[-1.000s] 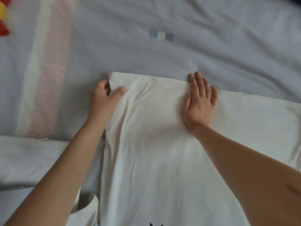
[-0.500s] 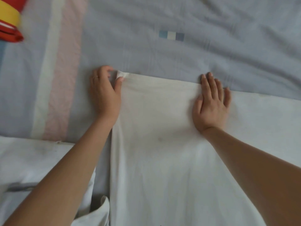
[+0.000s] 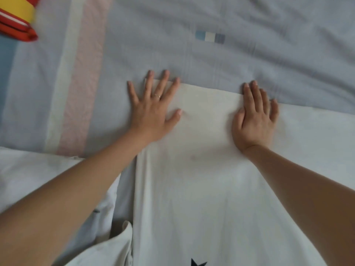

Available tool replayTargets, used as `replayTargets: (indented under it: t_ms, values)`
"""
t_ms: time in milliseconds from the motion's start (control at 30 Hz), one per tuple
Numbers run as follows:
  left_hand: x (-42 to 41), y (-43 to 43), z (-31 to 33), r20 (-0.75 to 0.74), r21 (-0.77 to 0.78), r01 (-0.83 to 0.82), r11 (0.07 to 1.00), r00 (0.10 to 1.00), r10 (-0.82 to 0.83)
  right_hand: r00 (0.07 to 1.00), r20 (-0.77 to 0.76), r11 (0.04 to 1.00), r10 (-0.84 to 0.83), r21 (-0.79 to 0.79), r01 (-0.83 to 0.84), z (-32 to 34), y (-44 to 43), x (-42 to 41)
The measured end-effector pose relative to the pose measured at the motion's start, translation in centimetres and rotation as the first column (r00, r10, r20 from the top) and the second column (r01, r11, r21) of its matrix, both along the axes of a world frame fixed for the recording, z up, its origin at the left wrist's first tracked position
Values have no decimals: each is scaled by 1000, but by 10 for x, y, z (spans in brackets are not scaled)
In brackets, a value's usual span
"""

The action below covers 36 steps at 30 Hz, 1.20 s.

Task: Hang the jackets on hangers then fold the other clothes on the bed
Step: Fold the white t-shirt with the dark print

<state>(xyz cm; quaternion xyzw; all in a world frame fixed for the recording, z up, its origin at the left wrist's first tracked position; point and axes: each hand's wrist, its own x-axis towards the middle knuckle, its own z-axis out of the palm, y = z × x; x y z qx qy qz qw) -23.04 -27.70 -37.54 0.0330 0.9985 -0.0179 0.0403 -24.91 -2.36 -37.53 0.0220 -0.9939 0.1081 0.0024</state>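
A white shirt (image 3: 201, 169) lies spread on the bed (image 3: 269, 45), its far edge folded straight. The left hand (image 3: 151, 112) lies flat with fingers spread on the shirt's far left corner, its outer fingers over the bed sheet; a ring (image 3: 157, 96) shows on one finger. The right hand (image 3: 253, 121) presses flat on the far edge further right, fingers straight and close together. A black star (image 3: 197, 263) marks the shirt's near end. Another white garment (image 3: 38, 179) lies near left, and a red and yellow cloth (image 3: 17, 22) far left.
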Motion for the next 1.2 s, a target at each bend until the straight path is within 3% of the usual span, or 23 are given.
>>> replayTargets:
  t_ms: [167, 233, 300, 333, 400, 467, 533, 567, 600, 667, 733, 833, 900, 933, 1000, 1033, 1067, 1133, 1200]
  values:
    - [-6, 0, -4, 98, 5, -41, 999, 994, 41, 990, 92, 994, 104, 28, -107, -4, 6, -4]
    - [-5, 9, 5, 127, 26, -183, 983, 976, 178, 978, 88, 980, 189, 45, -194, 0, 19, 2]
    - [11, 36, 24, 100, 128, -360, 924, 932, 349, 991, 93, 989, 97, 103, -106, 9, 45, 20]
    - [25, 54, 32, 55, 203, -362, 910, 932, 358, 995, 96, 991, 8, 134, -21, 10, 57, 28]
    - [76, 104, 46, -79, 295, -135, 946, 983, 165, 997, 55, 983, -54, 181, 43, 20, 80, 56]
    - [147, 155, 47, -109, 340, 138, 930, 988, -107, 989, 68, 970, 129, 197, -140, 31, 103, 89]
    - [206, 186, 35, -31, 269, 268, 925, 962, -270, 933, 138, 908, 332, 220, -355, 33, 142, 118]
    - [230, 200, 25, 11, 220, 294, 930, 953, -304, 925, 182, 901, 334, 228, -370, 33, 176, 135]
    - [241, 202, 16, 37, 161, 311, 937, 946, -321, 940, 217, 925, 262, 222, -309, 33, 203, 143]
    - [248, 207, 6, 60, 114, 295, 949, 951, -303, 977, 211, 966, -23, 256, -33, 32, 259, 151]
    - [242, 206, 6, 69, 85, 280, 956, 956, -286, 939, 228, 942, -257, 275, 191, 32, 285, 145]
    - [241, 207, 8, 106, 41, 253, 967, 961, -256, 924, 144, 917, -354, 246, 313, 39, 266, 157]
    - [242, 210, 10, 115, 10, 244, 970, 963, -244, 974, 94, 969, -207, 158, 191, 45, 234, 190]
    - [243, 210, 11, 117, 26, 217, 976, 969, -219, 993, 111, 993, -32, 115, 19, 46, 217, 214]
    - [256, 218, 14, 127, 109, 119, 987, 983, -133, 923, 184, 923, 338, 127, -363, 40, 204, 271]
    - [271, 224, 15, 130, 155, 82, 985, 986, -102, 888, 233, 888, 397, 148, -436, 37, 212, 296]
    - [290, 228, 15, 127, 190, 68, 979, 988, -94, 890, 273, 897, 365, 151, -415, 31, 227, 317]
    - [344, 238, 12, 117, 219, 103, 970, 984, -131, 940, 325, 975, 106, 151, -162, 29, 271, 357]
    - [389, 236, 11, 114, 198, 94, 976, 986, -118, 934, 329, 978, -141, 194, 79, 31, 303, 377]
